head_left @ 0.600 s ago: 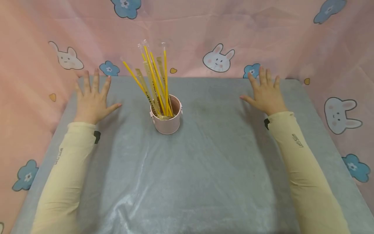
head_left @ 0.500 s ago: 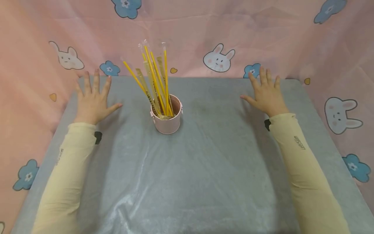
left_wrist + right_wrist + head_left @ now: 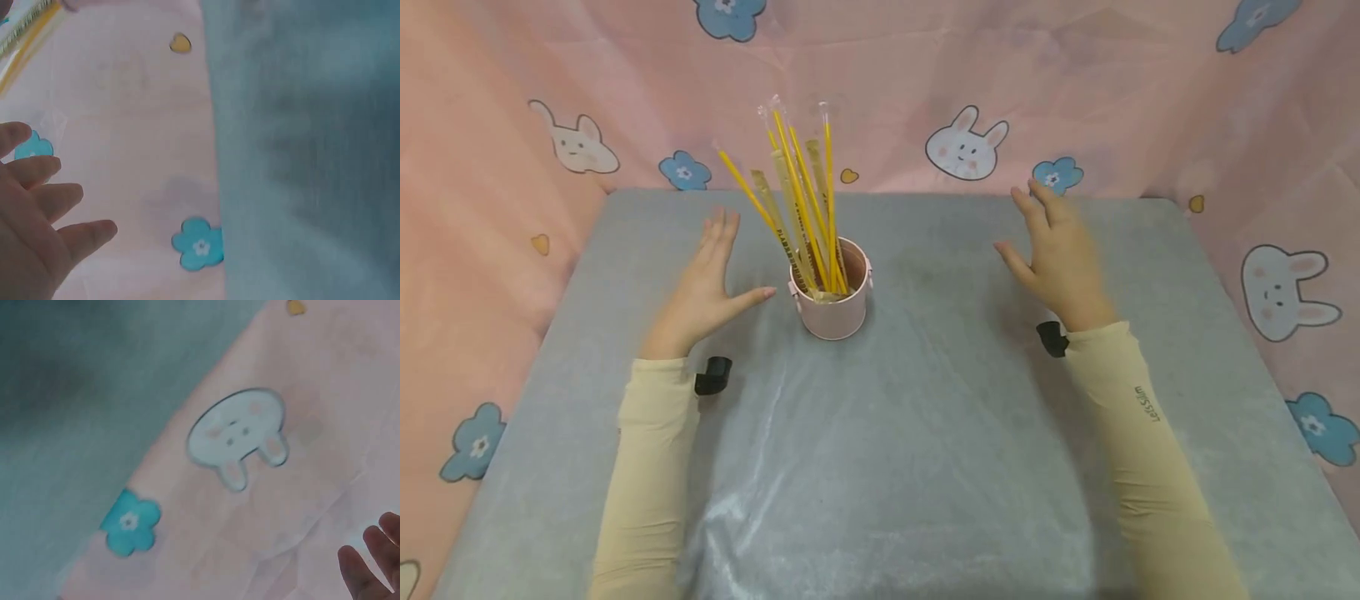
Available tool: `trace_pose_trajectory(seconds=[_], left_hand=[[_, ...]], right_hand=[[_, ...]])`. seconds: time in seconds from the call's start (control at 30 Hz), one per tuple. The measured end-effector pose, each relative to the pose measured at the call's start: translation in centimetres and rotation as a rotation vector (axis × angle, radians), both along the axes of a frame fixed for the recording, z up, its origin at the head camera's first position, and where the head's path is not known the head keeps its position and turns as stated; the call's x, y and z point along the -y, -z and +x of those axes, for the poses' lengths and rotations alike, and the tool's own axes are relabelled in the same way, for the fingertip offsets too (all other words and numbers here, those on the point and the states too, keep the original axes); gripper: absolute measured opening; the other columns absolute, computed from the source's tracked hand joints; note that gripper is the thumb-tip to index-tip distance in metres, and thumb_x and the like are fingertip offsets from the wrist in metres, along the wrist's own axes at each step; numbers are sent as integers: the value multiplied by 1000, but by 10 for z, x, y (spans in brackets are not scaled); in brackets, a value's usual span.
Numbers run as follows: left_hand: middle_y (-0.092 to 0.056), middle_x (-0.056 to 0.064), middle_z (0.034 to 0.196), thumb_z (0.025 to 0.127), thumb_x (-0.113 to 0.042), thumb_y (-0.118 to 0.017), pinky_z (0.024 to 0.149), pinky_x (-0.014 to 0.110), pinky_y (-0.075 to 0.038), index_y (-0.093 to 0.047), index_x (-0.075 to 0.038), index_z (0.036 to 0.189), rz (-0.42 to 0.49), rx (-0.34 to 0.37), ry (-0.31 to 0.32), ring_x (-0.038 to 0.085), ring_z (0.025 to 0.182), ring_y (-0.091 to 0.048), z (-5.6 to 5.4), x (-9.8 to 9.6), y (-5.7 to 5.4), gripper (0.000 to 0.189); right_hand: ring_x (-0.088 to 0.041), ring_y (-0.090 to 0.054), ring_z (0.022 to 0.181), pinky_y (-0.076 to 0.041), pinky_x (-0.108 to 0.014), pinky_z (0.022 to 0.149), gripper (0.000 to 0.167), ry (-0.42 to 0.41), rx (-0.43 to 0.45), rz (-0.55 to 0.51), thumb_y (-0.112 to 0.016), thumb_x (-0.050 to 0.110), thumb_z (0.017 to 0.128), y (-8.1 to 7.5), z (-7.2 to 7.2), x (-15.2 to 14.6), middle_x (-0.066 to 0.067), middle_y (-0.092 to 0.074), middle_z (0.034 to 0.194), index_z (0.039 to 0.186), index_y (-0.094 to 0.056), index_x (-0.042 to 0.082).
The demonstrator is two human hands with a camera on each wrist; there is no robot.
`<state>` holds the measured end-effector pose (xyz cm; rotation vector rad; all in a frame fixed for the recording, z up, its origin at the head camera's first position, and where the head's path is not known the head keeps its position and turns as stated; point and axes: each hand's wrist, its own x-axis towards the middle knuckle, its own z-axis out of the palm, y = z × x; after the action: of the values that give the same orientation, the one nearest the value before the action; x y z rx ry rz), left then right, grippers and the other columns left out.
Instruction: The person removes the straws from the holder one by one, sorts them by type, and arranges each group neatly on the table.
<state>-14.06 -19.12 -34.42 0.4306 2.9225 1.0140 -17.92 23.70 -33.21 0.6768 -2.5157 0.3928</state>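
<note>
A small pale pink bucket stands upright on the grey-covered table. Several yellow straws in clear or printed wrappers lean out of it, fanned toward the left. My left hand is left of the bucket, thumb extended toward it with a gap between, and holds nothing. In the left wrist view its spread fingers show, and part of the wrapped straws at the top corner. Farther off, right of the bucket, my right hand is raised with fingers spread, also holding nothing; its fingertips edge into the right wrist view.
A pink cloth printed with rabbits and blue flowers hangs behind the table and along both sides. The grey table cover has creases at the front left. A dark wrist camera sits on each wrist.
My left hand has moved from the far left toward the bucket, turning its thumb up. My right hand has lifted and shifted slightly left. The bucket and straws stay in place.
</note>
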Motion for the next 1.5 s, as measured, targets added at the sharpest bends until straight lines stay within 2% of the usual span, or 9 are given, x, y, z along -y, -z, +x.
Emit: trace_pose_trajectory(seconds=[0.13,0.23,0.37,0.53,0.67,0.83,0.97,1.23,1.5], left_hand=[[2,3,157,79,-37,-76,114,51,-14,-1,-17,153,93,-19,-7,19,143,-1,-1,-21,8,107],[-9,7,157,73,-34,-82,113,49,-19,-7,-15,153,158,-35,-21,24,142,-13,-3,-33,13,111],[-21,9,154,66,-31,-87,112,48,-22,-15,-14,152,263,-8,-62,28,140,-22,-4,-45,22,114],[-29,8,152,65,-18,-89,113,40,-23,-21,-13,151,450,19,-68,25,138,-27,-3,-52,38,109],[-35,13,147,67,-8,-86,112,35,-25,-24,-7,149,541,50,-94,26,136,-32,0,-53,48,103],[-40,19,143,70,-2,-83,110,36,-31,-31,2,144,562,70,-95,31,132,-38,1,-53,51,90],[-42,19,141,72,-4,-81,108,36,-34,-35,2,142,558,93,-90,29,130,-41,2,-54,49,84],[-39,19,144,76,0,-77,108,36,-34,-34,2,143,608,132,-69,29,132,-38,6,-61,46,80],[-37,20,144,77,1,-76,109,36,-32,-32,4,143,613,140,-86,30,133,-37,7,-61,39,80]], right_hand=[[-43,-43,121,-35,-50,104,59,-72,-26,-82,-69,16,86,0,9,21,-28,-45,133,134,-43,-8],[-41,-45,118,-36,-48,103,57,-119,-14,-136,-69,15,86,0,16,38,-28,-49,127,132,-45,-10],[-38,-47,114,-39,-46,99,53,-198,22,-207,-71,11,85,-1,24,60,-26,-51,122,129,-49,-8],[-32,-55,102,-47,-42,88,45,-319,71,-285,-74,6,82,4,30,89,-21,-58,112,120,-55,-9],[-25,-59,93,-51,-35,82,37,-426,168,-316,-76,6,79,9,33,113,-15,-63,103,110,-62,-7],[-21,-60,91,-51,-29,82,30,-535,262,-288,-77,6,78,12,34,137,-12,-65,99,105,-66,-3],[-19,-61,87,-51,-27,80,26,-577,276,-291,-77,4,77,13,33,148,-10,-67,96,101,-68,-3],[-18,-63,82,-52,-27,75,19,-569,306,-310,-76,2,78,15,34,160,-8,-68,92,95,-70,-1],[-17,-64,80,-51,-22,73,14,-592,231,-329,-75,1,78,18,33,164,-7,-69,90,91,-71,1]])
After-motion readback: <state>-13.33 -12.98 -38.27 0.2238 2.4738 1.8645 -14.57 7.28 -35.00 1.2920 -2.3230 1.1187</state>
